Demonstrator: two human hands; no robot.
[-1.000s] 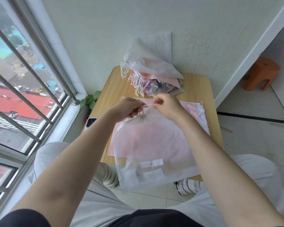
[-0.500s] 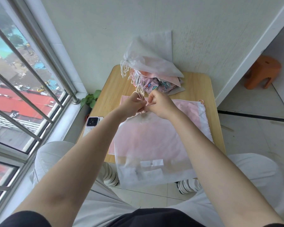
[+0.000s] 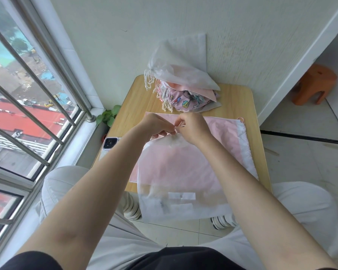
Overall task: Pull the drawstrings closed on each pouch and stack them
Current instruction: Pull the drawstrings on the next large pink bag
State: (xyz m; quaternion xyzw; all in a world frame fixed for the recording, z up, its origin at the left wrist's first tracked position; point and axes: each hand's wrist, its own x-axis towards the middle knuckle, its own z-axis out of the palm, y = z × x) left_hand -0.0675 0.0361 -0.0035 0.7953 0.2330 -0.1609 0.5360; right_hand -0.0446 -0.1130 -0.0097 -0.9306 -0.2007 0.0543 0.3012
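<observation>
A translucent white pouch (image 3: 176, 172) lies on the small wooden table (image 3: 240, 102), its lower end hanging over the near edge. Under it lies a pink pouch (image 3: 220, 133) with a white band on the right. My left hand (image 3: 156, 126) and my right hand (image 3: 193, 127) meet at the white pouch's gathered top, each pinching its thin drawstring (image 3: 179, 125). A stack of closed pouches (image 3: 181, 84), white on top and patterned below, sits at the table's far side against the wall.
A phone (image 3: 108, 148) lies at the table's left edge. A barred window runs along the left. A small green plant (image 3: 107, 115) sits by the window sill. An orange stool (image 3: 314, 84) stands at the far right on the tiled floor.
My hands dropped slightly towards me and drew together at the pouch mouth. The white pouch's top is now more bunched.
</observation>
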